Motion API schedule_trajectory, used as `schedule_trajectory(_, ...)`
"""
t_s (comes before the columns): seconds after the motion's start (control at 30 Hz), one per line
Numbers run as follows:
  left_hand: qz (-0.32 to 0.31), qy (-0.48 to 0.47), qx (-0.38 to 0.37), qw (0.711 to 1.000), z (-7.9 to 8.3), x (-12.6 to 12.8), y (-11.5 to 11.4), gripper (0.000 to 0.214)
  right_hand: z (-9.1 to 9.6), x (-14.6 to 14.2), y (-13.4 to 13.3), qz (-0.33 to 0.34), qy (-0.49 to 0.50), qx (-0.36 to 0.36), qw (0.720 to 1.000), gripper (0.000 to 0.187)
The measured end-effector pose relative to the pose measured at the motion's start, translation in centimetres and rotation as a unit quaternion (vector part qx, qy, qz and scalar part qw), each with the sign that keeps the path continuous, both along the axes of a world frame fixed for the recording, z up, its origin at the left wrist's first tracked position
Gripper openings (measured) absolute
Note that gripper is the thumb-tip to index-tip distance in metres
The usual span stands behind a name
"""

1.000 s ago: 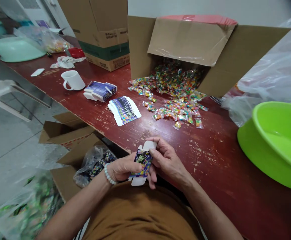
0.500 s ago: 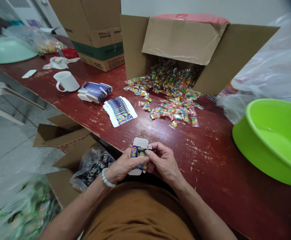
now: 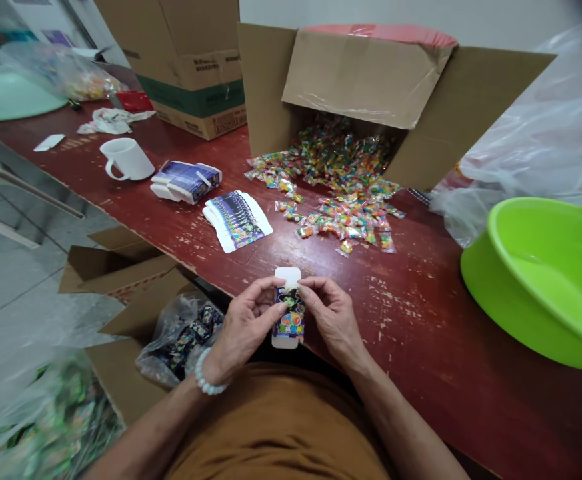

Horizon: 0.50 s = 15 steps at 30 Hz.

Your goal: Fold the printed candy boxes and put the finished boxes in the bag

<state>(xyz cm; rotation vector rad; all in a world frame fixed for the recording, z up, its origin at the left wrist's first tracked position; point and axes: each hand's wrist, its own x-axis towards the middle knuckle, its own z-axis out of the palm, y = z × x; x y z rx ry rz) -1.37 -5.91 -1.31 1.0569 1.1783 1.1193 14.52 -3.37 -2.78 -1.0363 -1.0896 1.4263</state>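
A small printed carton (image 3: 291,320), purple with a cartoon figure and white end flaps sticking out, is held upright near the table's front edge. My left hand (image 3: 251,313) grips its left side, thumb across the printed front. On the other side my right hand (image 3: 331,313) pinches the upper right edge by the top flap. Beyond them lies a fanned stack of flat cartons (image 3: 238,220), and behind it a bundle of flattened cartons (image 3: 187,181). Small wrapped candies (image 3: 341,217) spill across the table from an open cardboard box (image 3: 351,77).
A white mug (image 3: 133,160) and a crumpled cloth (image 3: 113,121) are at the left. A tall cardboard box (image 3: 191,67) stands behind. On the right is a bright green basin (image 3: 531,307). Below the table edge are an open box (image 3: 121,360) and a bag of dark packets (image 3: 195,337).
The carton has turned so its printed front faces me squarely, its top flap pointing up. My left thumb has moved higher and both hands now grip near the carton's top.
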Motion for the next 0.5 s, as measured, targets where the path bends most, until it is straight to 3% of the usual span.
schedule_trajectory(0.13, -0.065, -0.023, -0.015, 0.997, -0.2, -0.8, 0.5, 0.028, 0.2, 1.1, 1.1, 0.054, -0.024, -0.032, 0.998, 0.025)
schedule_trajectory(0.27, -0.065, 0.02, 0.024, 0.997, -0.3, -0.9, 0.6, 0.022, 0.6, 1.7, 1.9, 0.088, -0.001, -0.045, 0.995, 0.035)
schedule_trajectory(0.37, -0.023, -0.018, 0.03, 0.999, -0.3, -0.5, 0.6, 0.029, 0.4, 1.6, 2.1, 0.097, -0.067, 0.033, 0.992, 0.019)
schedule_trajectory(0.43, -0.001, -0.079, -0.017, 0.997, -0.2, -0.3, 0.6, 0.043, 0.1, 1.4, 2.0, 0.065, -0.126, 0.106, 0.984, 0.01)
schedule_trajectory(0.5, -0.025, -0.128, -0.078, 0.988, -0.1, -0.1, 0.6, 0.048, -0.1, 1.2, 1.9, 0.029, -0.154, 0.163, 0.974, 0.009)
